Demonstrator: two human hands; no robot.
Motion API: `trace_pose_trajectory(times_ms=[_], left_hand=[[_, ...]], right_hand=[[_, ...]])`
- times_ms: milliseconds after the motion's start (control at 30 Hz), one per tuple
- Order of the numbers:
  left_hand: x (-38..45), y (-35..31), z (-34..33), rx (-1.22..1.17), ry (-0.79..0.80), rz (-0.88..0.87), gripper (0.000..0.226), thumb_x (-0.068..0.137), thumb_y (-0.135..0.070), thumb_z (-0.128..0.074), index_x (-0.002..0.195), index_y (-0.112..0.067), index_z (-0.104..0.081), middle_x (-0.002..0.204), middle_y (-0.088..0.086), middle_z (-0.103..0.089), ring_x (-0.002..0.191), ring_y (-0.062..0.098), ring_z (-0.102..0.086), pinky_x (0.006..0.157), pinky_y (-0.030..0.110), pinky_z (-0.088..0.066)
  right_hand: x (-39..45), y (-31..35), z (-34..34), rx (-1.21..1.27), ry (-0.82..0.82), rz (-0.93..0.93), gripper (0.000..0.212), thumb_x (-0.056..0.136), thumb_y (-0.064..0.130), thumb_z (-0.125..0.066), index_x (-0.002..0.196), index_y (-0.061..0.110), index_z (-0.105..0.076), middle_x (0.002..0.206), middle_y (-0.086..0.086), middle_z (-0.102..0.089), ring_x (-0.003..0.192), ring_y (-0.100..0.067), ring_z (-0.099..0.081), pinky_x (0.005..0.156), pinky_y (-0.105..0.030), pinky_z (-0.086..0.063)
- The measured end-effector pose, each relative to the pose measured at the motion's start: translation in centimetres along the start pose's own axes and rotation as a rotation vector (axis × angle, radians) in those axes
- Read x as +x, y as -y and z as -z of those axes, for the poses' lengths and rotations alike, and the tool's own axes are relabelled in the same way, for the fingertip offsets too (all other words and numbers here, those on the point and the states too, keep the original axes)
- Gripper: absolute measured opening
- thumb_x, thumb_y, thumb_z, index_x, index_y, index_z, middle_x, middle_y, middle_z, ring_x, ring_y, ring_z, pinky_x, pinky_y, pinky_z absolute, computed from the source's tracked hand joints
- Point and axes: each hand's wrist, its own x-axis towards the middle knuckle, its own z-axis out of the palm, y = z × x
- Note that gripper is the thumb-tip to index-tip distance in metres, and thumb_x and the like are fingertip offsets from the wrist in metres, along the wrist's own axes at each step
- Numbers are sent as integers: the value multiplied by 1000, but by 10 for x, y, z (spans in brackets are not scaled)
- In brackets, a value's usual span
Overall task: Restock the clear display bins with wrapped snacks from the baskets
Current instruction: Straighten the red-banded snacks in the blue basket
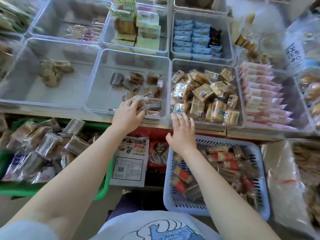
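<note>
My left hand [128, 115] reaches over the front wall of a clear display bin [97, 70] and grips a wrapped brown snack [141, 101] among a few others lying at the bin's right side. My right hand [181, 132] hovers with fingers spread at the front edge of the neighbouring clear bin [173, 66], which is piled with tan wrapped snacks [204, 94]; it holds nothing. Below the shelf, a green basket [103, 187] on the left holds brown wrapped snacks [43, 144], and a lavender basket [263, 161] on the right holds red-and-brown wrapped snacks [225, 163].
More clear bins stand around: a nearly bare one [26, 47] at left, pink packets [259, 94] at right, blue packets [190, 37] and yellow-labelled packs [138, 28] behind. A printed snack bag [128, 163] lies between the baskets. Clear plastic sacks [285, 170] sit at far right.
</note>
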Motion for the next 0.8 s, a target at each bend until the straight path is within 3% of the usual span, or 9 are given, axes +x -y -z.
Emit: trace_pose_trajectory(times_ms=[100, 167, 233, 300, 367, 433, 533, 600, 800], left_hand=[[-1, 3, -8, 112, 61, -5, 59, 99, -48, -38, 151, -21, -34, 157, 8, -33, 144, 28, -29, 114, 47, -28], [-10, -4, -7, 80, -20, -25, 54, 98, -45, -44, 143, -17, -47, 150, 9, -43, 139, 29, -37, 111, 48, -31], [-28, -19, -6, -18, -191, -172, 40, 94, -34, -50, 125, -12, -63, 130, 10, -59, 122, 30, -53, 100, 47, -42], [-48, -41, -11, -115, -289, -282, 26, 92, -23, -57, 111, -11, -69, 112, 6, -66, 101, 25, -61, 84, 39, -48], [-67, -67, -21, -170, -186, -278, 19, 92, -21, -59, 107, -15, -69, 104, -2, -66, 88, 17, -61, 71, 32, -49], [-75, -87, -43, -144, -24, -278, 17, 94, -25, -57, 105, -20, -68, 96, -7, -65, 81, 15, -60, 65, 29, -47], [-73, -114, -81, -11, 260, -335, 17, 96, -29, -51, 105, -21, -65, 92, -7, -63, 83, 16, -60, 63, 30, -48], [-69, -135, -103, 63, 405, -352, 18, 97, -30, -48, 102, -18, -62, 89, -5, -60, 78, 17, -58, 62, 34, -50], [-69, -193, -146, 78, 513, -435, 22, 98, -27, -50, 113, -20, -65, 101, -2, -68, 87, 19, -64, 69, 40, -56]], right_hand=[[1, -3, 1, -26, 49, 24, 76, 93, 27, -49, 158, 19, -11, 164, -3, -14, 153, -24, 2, 124, -47, 8], [1, -5, 2, -21, 60, 37, 76, 93, 27, -49, 158, 19, -10, 165, -3, -13, 154, -23, 2, 124, -46, 8], [-1, -4, 4, 51, 18, 40, 72, 94, 25, -49, 158, 18, -15, 166, -5, -13, 154, -22, 1, 124, -43, 9], [-11, -5, 6, 155, -133, 26, 64, 93, 18, -51, 153, 15, -29, 163, -9, -22, 154, -26, -6, 124, -43, 2], [-30, -13, 1, 196, -306, -19, 54, 89, 13, -54, 143, 11, -45, 154, -14, -36, 149, -31, -22, 122, -48, -14], [-50, -35, -7, 220, -339, -134, 46, 88, 12, -56, 134, 9, -54, 146, -15, -45, 143, -33, -32, 118, -49, -26], [-80, -87, -18, 243, -135, -381, 37, 92, 18, -55, 128, 11, -57, 137, -9, -49, 132, -30, -40, 108, -40, -34], [-99, -128, -28, 212, 2, -533, 40, 95, 23, -55, 134, 14, -53, 143, -9, -44, 133, -30, -38, 107, -41, -37], [-146, -223, -62, 105, 311, -721, 73, 98, 26, -55, 159, 25, -16, 160, -10, -26, 146, -32, -23, 115, -47, -32]])
